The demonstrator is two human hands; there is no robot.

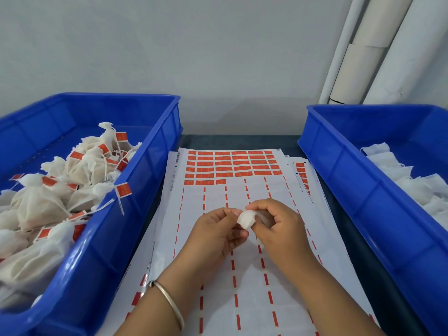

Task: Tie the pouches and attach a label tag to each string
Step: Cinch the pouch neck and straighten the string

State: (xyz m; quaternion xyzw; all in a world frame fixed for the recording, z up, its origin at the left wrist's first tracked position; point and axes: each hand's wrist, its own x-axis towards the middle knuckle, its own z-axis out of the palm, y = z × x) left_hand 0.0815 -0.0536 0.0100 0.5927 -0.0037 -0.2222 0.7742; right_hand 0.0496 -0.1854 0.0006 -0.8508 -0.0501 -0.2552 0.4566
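your left hand (215,229) and right hand (276,224) meet at centre over the label sheet (232,190), fingers of both curled and pinching one small white pouch (246,218) between them; the right fingers hide the pouch's far side, so you cannot tell how its string lies. at nine o'clock the left blue crate (135,190) holds tied pouches (36,204) with orange tags (123,189); at three o'clock the right blue crate (351,170) holds loose white pouches (417,180); unpeeled orange labels (230,166) fill the sheet at twelve, with white rolls (363,57) leaning at one o'clock.

Two deep blue plastic crates (155,151) hold white gauze pouches (36,204), the left ones tagged orange-red; the white label sheet (218,275) carries orange-red rectangles and dashes.
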